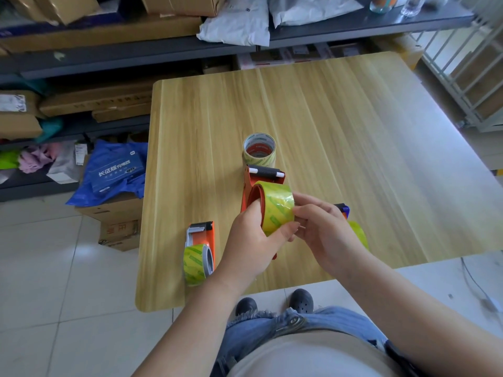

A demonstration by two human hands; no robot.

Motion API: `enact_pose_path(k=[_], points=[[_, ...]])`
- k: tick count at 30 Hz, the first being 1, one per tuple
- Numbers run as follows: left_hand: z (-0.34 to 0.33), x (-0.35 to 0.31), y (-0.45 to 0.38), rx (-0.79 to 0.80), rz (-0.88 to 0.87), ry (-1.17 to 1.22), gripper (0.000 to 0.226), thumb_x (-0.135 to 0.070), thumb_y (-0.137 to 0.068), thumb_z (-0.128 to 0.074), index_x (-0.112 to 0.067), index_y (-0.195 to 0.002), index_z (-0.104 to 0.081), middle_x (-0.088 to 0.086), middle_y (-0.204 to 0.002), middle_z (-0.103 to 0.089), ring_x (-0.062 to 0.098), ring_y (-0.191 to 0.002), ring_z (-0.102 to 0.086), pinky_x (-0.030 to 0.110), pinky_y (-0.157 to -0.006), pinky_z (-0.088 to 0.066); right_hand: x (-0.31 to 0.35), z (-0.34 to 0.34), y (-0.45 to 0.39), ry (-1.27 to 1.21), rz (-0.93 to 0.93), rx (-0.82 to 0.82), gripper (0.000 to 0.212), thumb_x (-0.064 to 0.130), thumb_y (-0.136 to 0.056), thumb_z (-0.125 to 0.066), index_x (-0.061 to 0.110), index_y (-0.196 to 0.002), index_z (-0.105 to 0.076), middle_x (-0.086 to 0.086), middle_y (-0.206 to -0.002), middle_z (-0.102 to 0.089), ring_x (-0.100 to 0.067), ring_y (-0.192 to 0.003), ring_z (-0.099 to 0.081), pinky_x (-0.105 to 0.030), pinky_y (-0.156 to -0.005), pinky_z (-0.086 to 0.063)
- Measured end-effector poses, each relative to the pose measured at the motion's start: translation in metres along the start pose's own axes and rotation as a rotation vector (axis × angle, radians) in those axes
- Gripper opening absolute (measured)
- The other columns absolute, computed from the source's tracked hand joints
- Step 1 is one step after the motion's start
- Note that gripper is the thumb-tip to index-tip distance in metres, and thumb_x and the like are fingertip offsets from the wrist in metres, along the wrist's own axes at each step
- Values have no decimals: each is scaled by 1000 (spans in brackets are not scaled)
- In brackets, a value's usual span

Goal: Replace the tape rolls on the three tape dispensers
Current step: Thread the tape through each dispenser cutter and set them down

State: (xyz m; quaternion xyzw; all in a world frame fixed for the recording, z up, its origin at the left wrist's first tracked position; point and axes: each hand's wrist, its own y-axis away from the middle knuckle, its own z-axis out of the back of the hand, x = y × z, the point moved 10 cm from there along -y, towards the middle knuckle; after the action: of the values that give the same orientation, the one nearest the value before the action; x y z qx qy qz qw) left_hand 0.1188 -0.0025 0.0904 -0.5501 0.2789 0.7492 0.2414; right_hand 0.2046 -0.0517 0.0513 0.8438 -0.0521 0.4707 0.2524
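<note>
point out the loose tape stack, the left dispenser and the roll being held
loose tape stack (259,159), head view, outer side wall
left dispenser (210,236), head view, orange side plate
held roll (279,206), head view, outer tape face

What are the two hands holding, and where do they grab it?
Both hold the green tape roll on the orange dispenser. The left hand wraps its near side; the right hand's fingertips pinch its right edge.

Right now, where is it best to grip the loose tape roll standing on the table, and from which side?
Take the loose roll from above. It stands flat on the table with its open core facing up, so pinching across its outer wall, or one finger inside the core, should hold. Its near side sits close to the dispenser; the other sides look free.
</note>
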Motion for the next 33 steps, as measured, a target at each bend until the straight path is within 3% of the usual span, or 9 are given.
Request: enact_pose_path(k=[4,10,14,16,19,22,25,30,33], points=[[-1,1,0,-10,12,-17,21,-20,-82,-69,-25,-99,-58,1,-85,-72,10,-72,-70,27,-72,-58,1,5,1,17,-14,-83,28,-5,-87,-45,5,-97,-70,-4,-69,-66,-15,-57,-56,-24,-47,-45],[-1,4,-5,-24,38,9,27,-18,-78,-73,-18,-102,-62,0,-89,-72,12,-78,-69,20,-70,-54,-9,5,2,-32,-65,-58,56,6,-68,-53,0,-123,-59,-18,-104,-53,-27,-89,-48,-31,-67,-44],[-5,14,-5,13,86,33,32,-7,-73,-75,-16,-101,-62,1,-92,-72,14,-86,-69,28,-80,-55,-6,3,3,-34,-45,-25,34,-1,-75,-54,7,-104,-70,-7,-79,-67,-13,-67,-58,-25,-66,-48],[-6,14,-4,24,75,0,31,-8,-75,-74,-17,-102,-61,0,-92,-71,11,-86,-68,21,-78,-53,-7,7,4,-5,-55,-60,29,-4,-84,-50,5,-102,-70,0,-68,-68,-7,-57,-60,-25,-65,-48],[-4,10,-2,-13,52,-87,30,-14,-77,-73,-18,-105,-60,-3,-92,-71,6,-84,-66,15,-72,-51,-8,11,5,5,-58,-129,31,-3,-86,-48,11,-85,-76,-3,-71,-70,-11,-64,-61,-29,-70,-46],[-4,7,0,-51,34,-171,31,-19,-79,-71,-18,-107,-58,-4,-95,-69,10,-87,-65,24,-77,-54,-9,12,5,-54,-69,-175,38,-2,-86,-49,15,-67,-77,-1,-65,-68,-13,-63,-59,-28,-65,-47],[-3,2,1,-95,7,-280,34,-23,-80,-69,-17,-111,-56,-1,-97,-67,19,-90,-64,40,-78,-53,-10,9,4,-107,-71,-161,34,1,-86,-51,14,-69,-77,0,-63,-68,-13,-64,-58,-28,-64,-47],[-2,-8,4,-129,-38,-365,39,-24,-81,-68,-16,-116,-53,1,-101,-67,21,-93,-62,39,-80,-51,-9,6,2,-126,-52,-121,20,13,-70,-58,16,-73,-78,2,-64,-68,-10,-63,-60,-26,-63,-49],[-2,-10,4,-136,-48,-384,38,-24,-82,-68,-15,-116,-53,2,-99,-67,23,-91,-62,39,-78,-51,-9,7,3,-124,-44,-129,19,13,-73,-59,17,-73,-78,2,-64,-69,-10,-63,-61,-26,-64,-48]])
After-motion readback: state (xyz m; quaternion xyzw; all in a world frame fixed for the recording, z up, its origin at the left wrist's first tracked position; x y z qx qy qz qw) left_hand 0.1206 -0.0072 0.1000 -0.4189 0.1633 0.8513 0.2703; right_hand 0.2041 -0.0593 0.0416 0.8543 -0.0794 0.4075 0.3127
